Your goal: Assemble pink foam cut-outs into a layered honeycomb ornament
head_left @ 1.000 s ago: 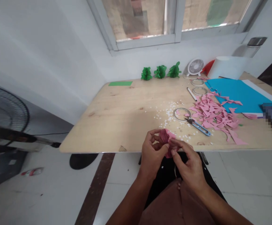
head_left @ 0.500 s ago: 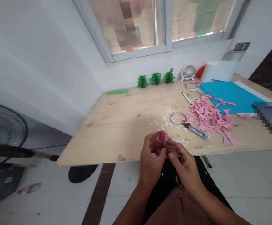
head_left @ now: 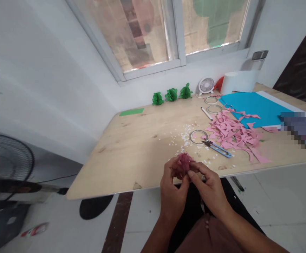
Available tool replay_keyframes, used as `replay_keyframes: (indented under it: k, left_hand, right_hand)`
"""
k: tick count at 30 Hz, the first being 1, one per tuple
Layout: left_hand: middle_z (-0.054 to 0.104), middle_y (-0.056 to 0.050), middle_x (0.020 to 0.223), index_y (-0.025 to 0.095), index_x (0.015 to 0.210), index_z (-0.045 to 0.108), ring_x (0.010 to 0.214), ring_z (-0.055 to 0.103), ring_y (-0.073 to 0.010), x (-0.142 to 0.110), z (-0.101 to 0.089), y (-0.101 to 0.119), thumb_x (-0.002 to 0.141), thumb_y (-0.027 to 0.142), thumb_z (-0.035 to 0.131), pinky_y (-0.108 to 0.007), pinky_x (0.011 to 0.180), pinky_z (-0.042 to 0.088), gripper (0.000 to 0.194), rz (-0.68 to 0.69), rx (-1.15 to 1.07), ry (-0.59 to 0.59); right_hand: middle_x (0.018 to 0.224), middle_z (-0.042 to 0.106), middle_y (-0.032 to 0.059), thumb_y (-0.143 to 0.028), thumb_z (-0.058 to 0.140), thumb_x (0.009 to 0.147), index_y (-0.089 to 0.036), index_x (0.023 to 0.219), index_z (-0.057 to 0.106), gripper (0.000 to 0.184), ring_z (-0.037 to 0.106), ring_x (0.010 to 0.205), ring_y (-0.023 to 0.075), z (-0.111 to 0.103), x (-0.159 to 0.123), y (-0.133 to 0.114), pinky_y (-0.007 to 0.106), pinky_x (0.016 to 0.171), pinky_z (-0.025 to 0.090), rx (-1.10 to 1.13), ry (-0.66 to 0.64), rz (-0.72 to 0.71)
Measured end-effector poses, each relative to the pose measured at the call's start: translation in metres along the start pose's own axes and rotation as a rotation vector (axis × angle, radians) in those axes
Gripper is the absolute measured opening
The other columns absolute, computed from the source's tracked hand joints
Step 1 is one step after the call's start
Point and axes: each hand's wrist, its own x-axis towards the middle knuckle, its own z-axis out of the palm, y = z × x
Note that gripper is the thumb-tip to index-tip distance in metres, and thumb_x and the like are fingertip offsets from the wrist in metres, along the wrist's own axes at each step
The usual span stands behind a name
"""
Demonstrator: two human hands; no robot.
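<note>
A pink layered paper piece [head_left: 184, 161], folded and ruffled like a flower, sits between my two hands at the table's front edge. My left hand [head_left: 172, 188] curls round its left side, with the thumb pressed near its base. From the right, my right hand [head_left: 208, 184] pinches the lower part with thumb and fingers. The fingers cover its underside. Just beyond lie blue-handled thread snips [head_left: 218, 148], their tips over a wire ring [head_left: 198, 136]. Pink paper scraps [head_left: 234, 131] are heaped to the right.
Three green paper honeycomb shapes [head_left: 171, 95] stand along the wall, beside a small white fan [head_left: 206, 85]. A blue sheet [head_left: 255, 105], a white pen [head_left: 206, 113] and a green strip [head_left: 131, 112] lie on the wooden table [head_left: 126, 151]. A floor fan [head_left: 7, 161] stands left.
The pink paper piece has turned in my fingers, so its ruffled layers show more on top. Both hands keep their grip. The camera view has tilted and shifted slightly.
</note>
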Motion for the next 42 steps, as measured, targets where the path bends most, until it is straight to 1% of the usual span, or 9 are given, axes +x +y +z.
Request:
replay_keyframes:
  k: [5, 9, 14, 20, 25, 29, 34, 38, 42]
  left_hand:
    - [0.06, -0.002, 0.098, 0.025, 0.12, 0.049, 0.084, 0.06, -0.0139, -0.002, -0.001, 0.0, 0.081, 0.018, 0.062, -0.027, 0.075, 0.049, 0.042, -0.012, -0.035, 0.001]
    - [0.062, -0.002, 0.094, 0.024, 0.119, 0.048, 0.082, 0.062, -0.0143, -0.003, -0.001, 0.001, 0.079, 0.019, 0.065, -0.027, 0.075, 0.049, 0.044, -0.056, -0.107, -0.002]
    - [0.062, -0.004, 0.1, 0.024, 0.119, 0.048, 0.088, 0.063, -0.0156, -0.003, 0.0, 0.004, 0.079, 0.02, 0.065, -0.029, 0.08, 0.05, 0.044, -0.082, -0.182, -0.026]
    - [0.063, -0.006, 0.105, 0.023, 0.118, 0.048, 0.091, 0.064, -0.0168, -0.004, -0.001, 0.005, 0.078, 0.019, 0.067, -0.03, 0.081, 0.051, 0.045, -0.101, -0.216, -0.046]
    - [0.062, -0.004, 0.102, 0.024, 0.119, 0.048, 0.09, 0.063, -0.0161, -0.005, -0.002, 0.007, 0.079, 0.019, 0.065, -0.031, 0.082, 0.051, 0.044, -0.098, -0.217, -0.059]
    - [0.061, -0.003, 0.096, 0.023, 0.117, 0.048, 0.086, 0.062, -0.0155, -0.006, -0.002, 0.009, 0.079, 0.017, 0.064, -0.03, 0.079, 0.051, 0.042, -0.109, -0.205, -0.062]
    - [0.059, -0.001, 0.089, 0.023, 0.115, 0.049, 0.08, 0.061, -0.0139, -0.007, -0.001, 0.012, 0.08, 0.013, 0.058, -0.027, 0.073, 0.051, 0.038, -0.138, -0.193, -0.058]
    - [0.058, 0.0, 0.086, 0.023, 0.116, 0.049, 0.077, 0.061, -0.0133, -0.007, -0.001, 0.013, 0.08, 0.013, 0.056, -0.026, 0.07, 0.051, 0.038, -0.145, -0.155, -0.079]
    - [0.058, -0.001, 0.086, 0.023, 0.117, 0.049, 0.076, 0.06, -0.013, -0.007, 0.0, 0.017, 0.079, 0.013, 0.057, -0.026, 0.071, 0.051, 0.04, -0.142, -0.127, -0.096]
  right_hand:
    - [0.094, 0.067, 0.004, -0.029, 0.06, 0.083, -0.021, 0.095, 0.069, 0.017, 0.06, 0.092, 0.0202, -0.001, 0.002, -0.003, 0.031, 0.084, 0.046, -0.016, -0.056, -0.008]
    - [0.092, 0.066, 0.0038, -0.028, 0.06, 0.082, -0.02, 0.097, 0.067, 0.018, 0.061, 0.091, 0.0203, -0.003, 0.003, -0.008, 0.032, 0.084, 0.045, -0.006, -0.114, 0.008]
    - [0.088, 0.064, 0.0042, -0.028, 0.06, 0.082, -0.018, 0.093, 0.067, 0.016, 0.061, 0.089, 0.0208, -0.005, 0.004, -0.011, 0.032, 0.083, 0.045, 0.007, -0.136, 0.042]
    - [0.09, 0.065, 0.0039, -0.028, 0.06, 0.081, -0.02, 0.094, 0.066, 0.017, 0.061, 0.088, 0.0203, -0.008, 0.004, -0.01, 0.032, 0.08, 0.047, 0.053, -0.168, 0.075]
    - [0.089, 0.066, 0.0036, -0.031, 0.062, 0.08, -0.021, 0.092, 0.068, 0.017, 0.06, 0.088, 0.0211, -0.01, 0.004, -0.012, 0.035, 0.081, 0.048, 0.059, -0.176, 0.073]
    - [0.09, 0.067, 0.0041, -0.034, 0.065, 0.078, -0.02, 0.09, 0.069, 0.019, 0.061, 0.086, 0.0211, -0.008, 0.003, -0.013, 0.034, 0.077, 0.05, 0.155, -0.165, 0.165]
    - [0.091, 0.07, 0.0032, -0.035, 0.069, 0.076, -0.021, 0.092, 0.07, 0.022, 0.062, 0.085, 0.0195, -0.007, 0.001, -0.01, 0.03, 0.074, 0.05, 0.361, -0.153, 0.301]
    - [0.091, 0.071, 0.0031, -0.035, 0.073, 0.073, -0.022, 0.092, 0.071, 0.023, 0.063, 0.088, 0.0202, -0.007, 0.001, -0.007, 0.031, 0.078, 0.049, 0.447, -0.126, 0.348]
    - [0.086, 0.072, 0.003, -0.037, 0.077, 0.068, -0.022, 0.086, 0.072, 0.024, 0.064, 0.082, 0.0193, -0.008, 0.002, -0.006, 0.03, 0.077, 0.048, 0.464, -0.089, 0.369]
